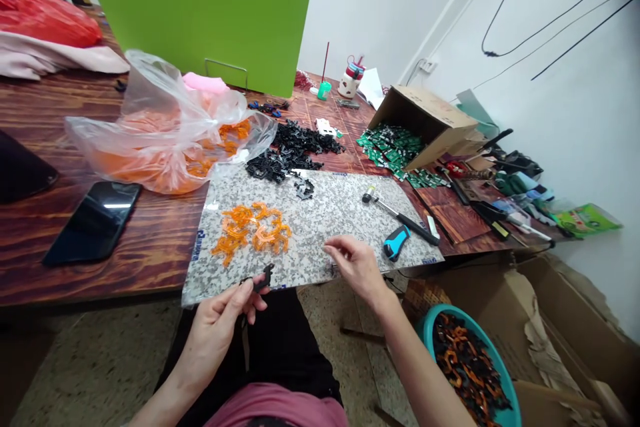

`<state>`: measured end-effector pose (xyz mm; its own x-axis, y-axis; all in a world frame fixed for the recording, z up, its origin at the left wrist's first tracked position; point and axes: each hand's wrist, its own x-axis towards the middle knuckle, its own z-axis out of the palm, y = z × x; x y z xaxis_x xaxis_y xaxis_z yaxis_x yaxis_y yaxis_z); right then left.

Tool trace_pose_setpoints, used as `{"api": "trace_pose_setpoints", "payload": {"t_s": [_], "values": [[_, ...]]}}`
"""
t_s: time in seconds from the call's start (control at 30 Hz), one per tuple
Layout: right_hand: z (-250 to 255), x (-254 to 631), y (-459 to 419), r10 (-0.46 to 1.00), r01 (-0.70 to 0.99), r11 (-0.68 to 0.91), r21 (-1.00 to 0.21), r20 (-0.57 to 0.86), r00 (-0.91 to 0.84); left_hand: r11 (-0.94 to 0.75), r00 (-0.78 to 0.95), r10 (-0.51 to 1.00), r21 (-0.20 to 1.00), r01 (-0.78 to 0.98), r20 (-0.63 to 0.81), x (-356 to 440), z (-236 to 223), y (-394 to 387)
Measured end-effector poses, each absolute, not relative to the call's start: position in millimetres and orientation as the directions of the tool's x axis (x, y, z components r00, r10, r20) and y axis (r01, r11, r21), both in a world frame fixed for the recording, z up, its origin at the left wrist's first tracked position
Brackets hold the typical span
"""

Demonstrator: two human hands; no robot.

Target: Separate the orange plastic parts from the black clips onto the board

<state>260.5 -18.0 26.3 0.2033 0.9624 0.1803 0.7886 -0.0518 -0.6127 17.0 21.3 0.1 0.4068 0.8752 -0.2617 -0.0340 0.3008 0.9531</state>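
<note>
My left hand [223,317] pinches a small black plastic part [265,278] between thumb and fingers, just over the front edge of a speckled stone slab [320,213]. My right hand [354,265] hovers above the slab's front, fingertips drawn together; whatever they may hold is too small to see. Several translucent orange plastic pieces [270,230] lie on the slab beyond my left hand. Behind them is a small group of black pieces [303,187], near a larger black heap [300,147]. To the right rest a small hammer [405,219] and a blue-and-black handled tool [397,242].
A clear bag of orange pieces [155,147] and a phone [93,223] occupy the left side. A tipped cardboard box [430,113] spills green-and-white pieces [393,147] at the back right. On the floor, a teal tub [507,380] holds mixed orange and black parts.
</note>
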Motion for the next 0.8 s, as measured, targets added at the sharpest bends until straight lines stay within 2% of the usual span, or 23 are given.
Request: {"api": "trace_pose_setpoints", "payload": {"t_s": [0.27,0.5,0.63,0.8], "values": [[10.5,297.7,-21.9,0.976,0.912,-0.092,-0.400,0.148,0.163,0.323,0.361,0.887,0.945,-0.042,-0.287,12.6,0.2,20.5],[8.1,295.8,-16.7,0.981,0.952,-0.051,-0.303,0.163,0.105,0.319,0.352,0.892,0.947,-0.046,-0.284,13.7,8.1,19.3],[7.9,297.7,-16.8,0.977,0.951,-0.037,-0.306,0.188,0.098,0.326,0.361,0.889,0.943,-0.067,-0.282,13.1,5.0,19.1],[15.7,280.0,-21.4,0.963,0.908,-0.026,-0.419,0.234,0.136,0.290,0.363,0.895,0.957,-0.032,-0.259,14.6,2.4,17.7]]}}
